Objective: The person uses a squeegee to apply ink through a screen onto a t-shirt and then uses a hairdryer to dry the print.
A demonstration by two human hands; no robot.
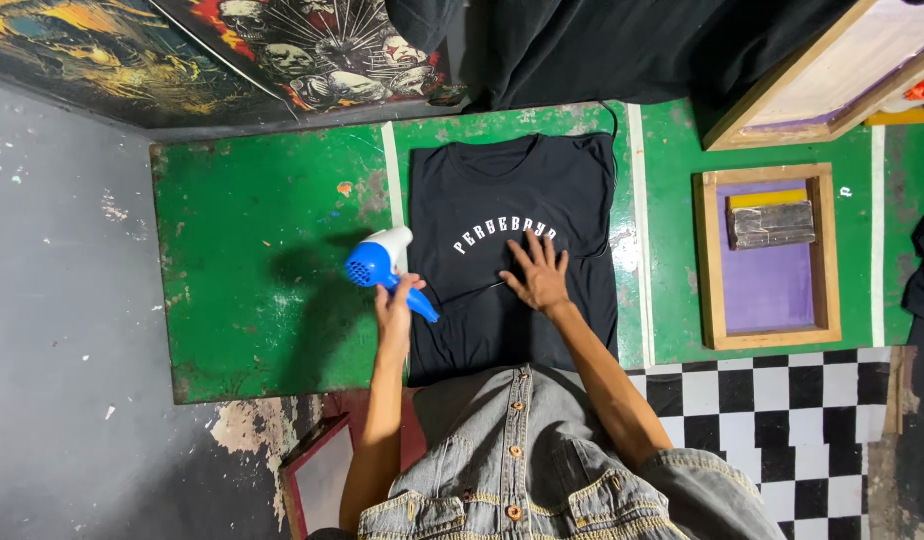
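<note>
Holding a blue and white plastic hair dryer (pixel 380 261) over a black cotton T-shirt (pixel 512 250) at frame centre.

Our left hand (pixel 397 303) has its fingers clamped round the dryer's handle, nozzle end toward the upper right and the shirt's white lettering. Our right hand (pixel 538 280) lies flat, fingers apart, pressing the shirt just below that lettering on the green desk (pixel 252 280), the shirt running lengthwise away from us.

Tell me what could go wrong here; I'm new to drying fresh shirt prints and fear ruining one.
The right hand lies flat on the black T-shirt, fingertips just below the white arched print; if the ink is wet, a slip upward could smear it. The left hand holds the blue and white hair dryer off to the shirt's left edge, so heat may reach the print unevenly.
</note>
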